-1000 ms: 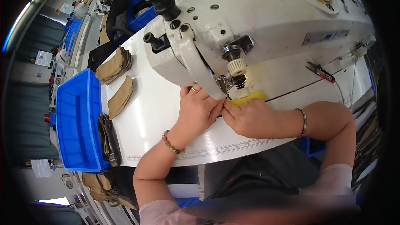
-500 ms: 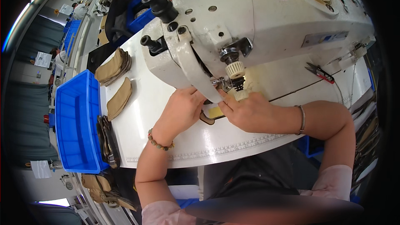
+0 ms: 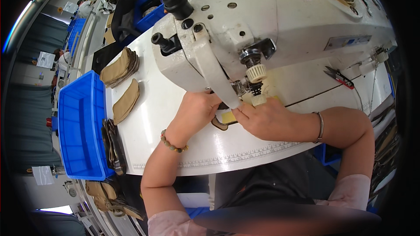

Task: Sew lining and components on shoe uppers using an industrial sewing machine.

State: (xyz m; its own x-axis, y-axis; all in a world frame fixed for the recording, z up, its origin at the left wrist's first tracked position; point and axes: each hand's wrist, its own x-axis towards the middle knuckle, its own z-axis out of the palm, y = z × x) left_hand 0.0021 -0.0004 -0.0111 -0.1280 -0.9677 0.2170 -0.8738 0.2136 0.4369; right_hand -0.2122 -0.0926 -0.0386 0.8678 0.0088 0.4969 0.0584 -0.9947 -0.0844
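A white sewing machine [image 3: 302, 30] stands before me, its needle area between my hands. A small tan fabric piece with a dark edge [image 3: 219, 124] shows below the needle area; the rest of it is hidden by my fingers and the machine. My left hand [image 3: 197, 110] is closed on its left side, fingertips partly behind the curved white lever [image 3: 214, 67]. From the right, my right hand [image 3: 264, 120] presses with bent, closed fingers at the piece, close under the cream tension knob [image 3: 257, 73]. A yellow patch [image 3: 228, 117] lies on the machine bed between both hands.
Left on the white table [image 3: 157, 148] are a stack of tan fabric pieces [image 3: 120, 66] and a single one [image 3: 126, 101]. A blue bin [image 3: 83, 126] stands at the table's left edge, dark pieces [image 3: 113, 146] beside it. Red-and-black thread snips [image 3: 340, 78] lie at right.
My left hand has shifted slightly, its fingers more curled at the needle area. My right hand stays close to the same spot. The whole view has shifted a little.
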